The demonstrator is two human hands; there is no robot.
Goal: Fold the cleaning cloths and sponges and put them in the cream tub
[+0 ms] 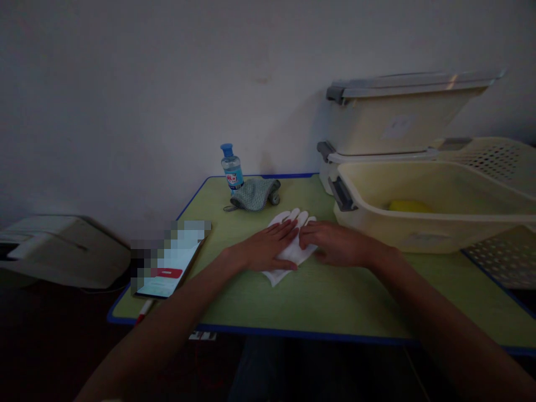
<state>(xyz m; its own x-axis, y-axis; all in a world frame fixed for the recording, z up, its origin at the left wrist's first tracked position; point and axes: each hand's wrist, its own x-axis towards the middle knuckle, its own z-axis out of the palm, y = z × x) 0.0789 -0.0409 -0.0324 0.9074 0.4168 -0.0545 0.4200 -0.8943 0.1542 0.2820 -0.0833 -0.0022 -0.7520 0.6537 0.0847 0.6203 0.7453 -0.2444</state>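
A white glove (296,251) lies on the green table with its fingers pointing away from me. My left hand (270,244) rests flat on the glove, fingers stretched out and thumb apart. At the glove's right edge is my right hand (335,243), its fingers curled in, pinching the glove near its fingers. Part of the glove is hidden under both hands. Behind it sit a grey-green patterned cloth (254,194) and a clear bottle (231,167) with a blue cap and label.
A phone (173,262) with a lit screen lies at the left of the table (293,310). On the right stand an open cream bin (444,229) with something yellow (408,206) inside, and stacked lidded boxes (402,120). A wall is behind.
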